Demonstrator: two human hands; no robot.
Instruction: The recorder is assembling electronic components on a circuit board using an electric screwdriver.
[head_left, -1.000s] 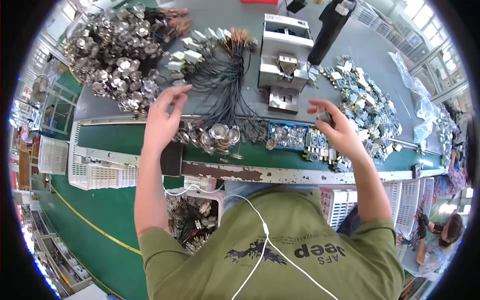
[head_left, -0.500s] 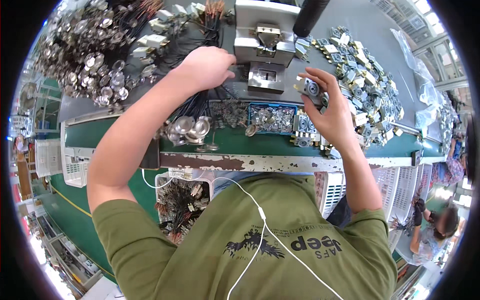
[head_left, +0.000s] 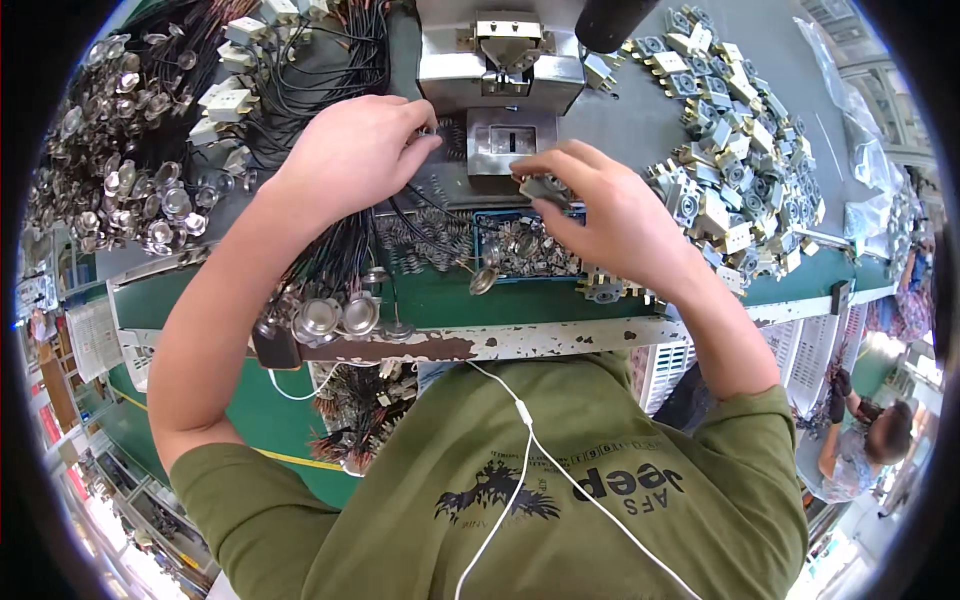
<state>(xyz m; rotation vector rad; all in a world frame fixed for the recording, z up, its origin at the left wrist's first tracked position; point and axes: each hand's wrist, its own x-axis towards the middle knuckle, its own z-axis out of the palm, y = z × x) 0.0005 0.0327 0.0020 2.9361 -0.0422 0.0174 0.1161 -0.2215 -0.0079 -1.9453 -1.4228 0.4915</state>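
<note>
My left hand (head_left: 362,152) is closed, thumb and forefinger pinched on something small that I cannot make out, left of a metal block with a slotted recess (head_left: 482,135). My right hand (head_left: 612,208) grips a small grey plug part (head_left: 545,188) between thumb and fingers, at the block's near right corner. Loose coil springs (head_left: 405,245) lie nearer me than the block. Beside them a blue tray (head_left: 478,238) holds many small metal pieces. A bundle of black wires (head_left: 335,245) runs under my left wrist to round metal cups (head_left: 318,318) at the table edge.
A metal press (head_left: 500,70) stands behind the block, with a black cylinder (head_left: 612,22) to its right. Grey and cream plug parts (head_left: 725,165) heap up at right. Wired metal cups (head_left: 130,190) pile at far left near white connectors (head_left: 230,103). A person (head_left: 865,445) sits at far right.
My right hand has moved left with the grey plug part, from the block's right side to its near corner. My left hand stays left of the block. The whole view has shifted slightly.
</note>
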